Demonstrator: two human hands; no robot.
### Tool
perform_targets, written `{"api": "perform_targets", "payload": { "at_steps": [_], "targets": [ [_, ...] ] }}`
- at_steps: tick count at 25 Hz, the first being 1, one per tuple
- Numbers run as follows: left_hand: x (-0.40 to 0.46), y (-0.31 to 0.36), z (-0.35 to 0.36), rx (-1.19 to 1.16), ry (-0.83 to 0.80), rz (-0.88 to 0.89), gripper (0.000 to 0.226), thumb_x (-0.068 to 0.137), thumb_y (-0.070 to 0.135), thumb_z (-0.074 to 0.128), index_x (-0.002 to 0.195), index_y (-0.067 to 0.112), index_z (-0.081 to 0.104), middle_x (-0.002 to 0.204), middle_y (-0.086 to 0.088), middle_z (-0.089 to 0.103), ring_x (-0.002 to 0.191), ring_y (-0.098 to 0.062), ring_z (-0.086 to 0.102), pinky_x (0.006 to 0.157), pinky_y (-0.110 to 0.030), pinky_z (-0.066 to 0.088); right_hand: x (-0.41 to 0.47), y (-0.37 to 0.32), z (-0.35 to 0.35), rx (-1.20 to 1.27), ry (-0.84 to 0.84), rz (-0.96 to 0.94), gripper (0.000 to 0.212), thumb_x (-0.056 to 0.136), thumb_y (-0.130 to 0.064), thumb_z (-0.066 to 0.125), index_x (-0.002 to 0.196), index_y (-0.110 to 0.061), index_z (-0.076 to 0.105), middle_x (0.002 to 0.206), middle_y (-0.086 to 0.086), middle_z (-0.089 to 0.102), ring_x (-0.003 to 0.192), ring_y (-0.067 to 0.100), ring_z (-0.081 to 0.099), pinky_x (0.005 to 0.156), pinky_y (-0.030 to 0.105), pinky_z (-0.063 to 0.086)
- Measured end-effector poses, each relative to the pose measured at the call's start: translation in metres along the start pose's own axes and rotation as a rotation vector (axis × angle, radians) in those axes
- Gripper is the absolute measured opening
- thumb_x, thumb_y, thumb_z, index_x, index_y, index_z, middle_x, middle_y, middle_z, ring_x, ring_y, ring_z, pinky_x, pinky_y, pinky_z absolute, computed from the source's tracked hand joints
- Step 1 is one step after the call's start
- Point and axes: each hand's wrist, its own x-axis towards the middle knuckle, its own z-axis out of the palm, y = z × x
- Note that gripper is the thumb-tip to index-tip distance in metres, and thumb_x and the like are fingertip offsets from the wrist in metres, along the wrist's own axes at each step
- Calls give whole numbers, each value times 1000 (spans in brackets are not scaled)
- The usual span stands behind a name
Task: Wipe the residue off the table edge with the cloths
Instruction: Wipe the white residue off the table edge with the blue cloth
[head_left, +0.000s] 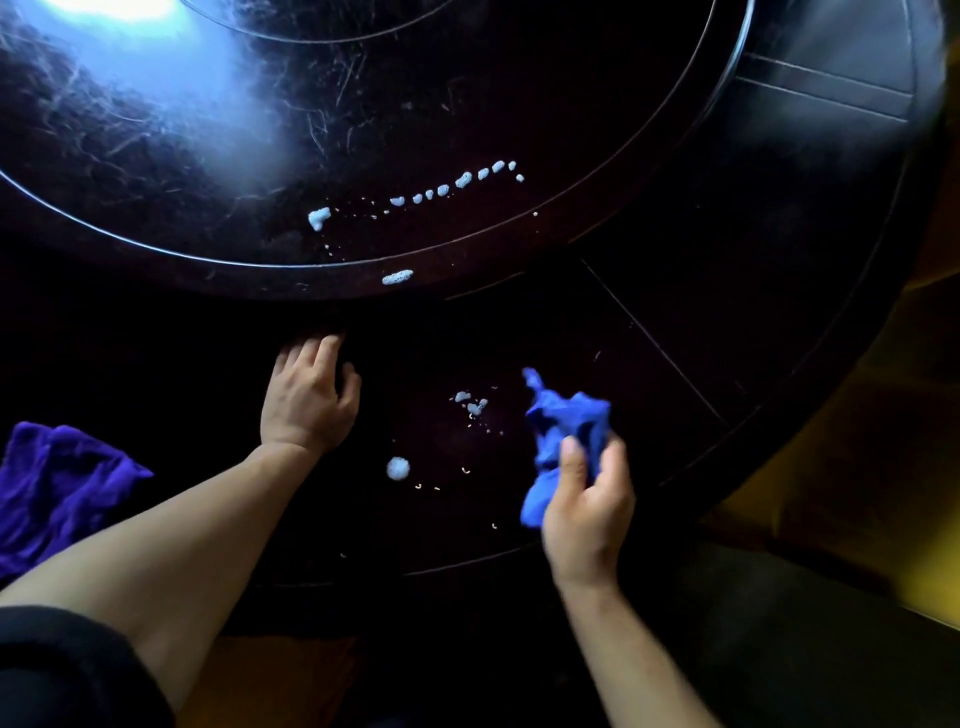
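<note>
A dark round table (675, 291) fills the view, with a raised round turntable (467, 104) at its middle. White foamy residue lies in a dotted line (441, 189) on the turntable, as one blob on its rim (397, 277), and as spots (470, 404) and a round dab (398, 468) on the outer table ring. My right hand (587, 514) is shut on a crumpled blue cloth (563, 431), held just above the ring to the right of the spots. My left hand (309, 397) rests flat on the ring under the turntable's rim, holding nothing.
A second purple cloth (57, 483) lies bunched on the table at the left edge of view. Beyond the table's right edge a yellow floor (883, 467) shows. Bright light glares off the turntable at top left.
</note>
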Motion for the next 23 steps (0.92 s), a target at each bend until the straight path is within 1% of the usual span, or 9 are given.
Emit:
{"api": "perform_targets", "payload": {
  "at_steps": [2, 4, 8, 11, 13, 16, 20, 21, 23],
  "targets": [
    [0, -1, 1, 2, -4, 0, 47, 87, 33, 41, 124, 8, 55, 106, -21, 64, 99, -42, 57, 97, -49, 42, 56, 4, -14, -67, 75, -17, 6, 94, -13, 62, 98, -10, 59, 86, 0, 64, 79, 13, 60, 70, 18, 38],
    [0, -2, 2, 3, 1, 6, 47, 87, 33, 41, 125, 8, 55, 106, -20, 64, 99, -42, 57, 97, -49, 41, 120, 13, -21, -154, 72, -10, 15, 94, -14, 60, 103, -3, 60, 97, 17, 68, 87, 28, 63, 72, 24, 38],
    [0, -2, 4, 3, 11, 5, 47, 88, 33, 42, 125, 8, 54, 104, -20, 64, 99, -42, 57, 98, -50, 40, 206, 21, -12, -296, -127, -9, 20, 93, -18, 57, 110, -7, 61, 100, 10, 68, 94, 30, 64, 70, 19, 35],
    [0, -4, 6, 11, 21, 12, 46, 88, 33, 42, 124, 7, 55, 104, -21, 64, 98, -43, 57, 97, -50, 41, 203, 22, 8, -337, -231, -52, 18, 90, -14, 57, 106, -9, 61, 100, 11, 70, 93, 32, 65, 76, 31, 45],
    [0, -3, 6, 10, 22, 12, 46, 88, 33, 41, 123, 7, 55, 103, -21, 63, 98, -43, 58, 96, -50, 41, 173, 18, 23, -328, -329, -168, 20, 87, -7, 58, 106, -8, 63, 99, 14, 71, 92, 33, 66, 79, 37, 48],
    [0, -3, 6, 5, 19, 9, 46, 88, 33, 42, 122, 6, 55, 103, -22, 63, 97, -43, 58, 96, -50, 42, 112, 10, 39, -250, -570, -356, 31, 81, 2, 58, 110, -7, 64, 103, 10, 69, 95, 29, 66, 85, 34, 50],
    [0, -4, 5, 4, 27, 11, 45, 88, 32, 42, 123, 6, 55, 103, -21, 64, 98, -42, 57, 97, -48, 40, 54, 0, 39, -80, -848, -365, 32, 86, 2, 60, 115, -11, 64, 107, 0, 68, 99, 9, 64, 90, 17, 47],
    [0, -5, 6, 4, 28, 12, 45, 88, 32, 42, 123, 7, 55, 103, -21, 64, 98, -42, 57, 97, -48, 40, 51, -2, 36, -24, -832, -330, 32, 87, 1, 60, 115, -12, 64, 106, -2, 68, 99, 3, 63, 90, 13, 45],
    [0, -5, 5, 1, 22, 8, 45, 89, 33, 42, 123, 7, 54, 105, -20, 64, 99, -42, 58, 98, -48, 41, 63, -8, 34, 67, -671, -259, 32, 86, -1, 58, 115, -14, 65, 104, -6, 69, 97, -6, 63, 87, 10, 44]
  ]
}}
